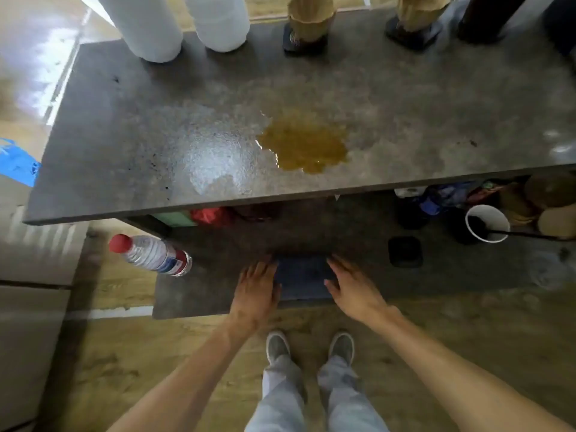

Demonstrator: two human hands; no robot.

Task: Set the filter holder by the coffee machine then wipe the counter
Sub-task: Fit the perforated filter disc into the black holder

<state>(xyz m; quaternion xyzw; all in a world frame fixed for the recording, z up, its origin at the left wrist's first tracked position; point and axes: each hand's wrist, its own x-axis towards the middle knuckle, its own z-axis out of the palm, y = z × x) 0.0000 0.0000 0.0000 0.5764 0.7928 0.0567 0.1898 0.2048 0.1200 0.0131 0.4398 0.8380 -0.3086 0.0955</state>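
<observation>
A grey stone counter (131, 126) carries a brown coffee puddle (307, 146) near its front edge, with a clear wet patch (218, 157) to its left. Two filter holders with brown paper filters stand at the back, one (308, 23) in the middle and one (417, 17) further right. On the lower shelf (358, 226) lies a folded dark blue cloth (302, 277). My left hand (257, 291) lies flat against the cloth's left edge and my right hand (350, 288) against its right edge, fingers spread. No coffee machine is clearly visible.
Two white cylinders (149, 26) stand at the counter's back left. A plastic water bottle (152, 254) lies at the lower shelf's left end. A white cup (487, 222), a small black square (405, 251) and bags sit on the shelf's right side. My feet stand on wooden floor.
</observation>
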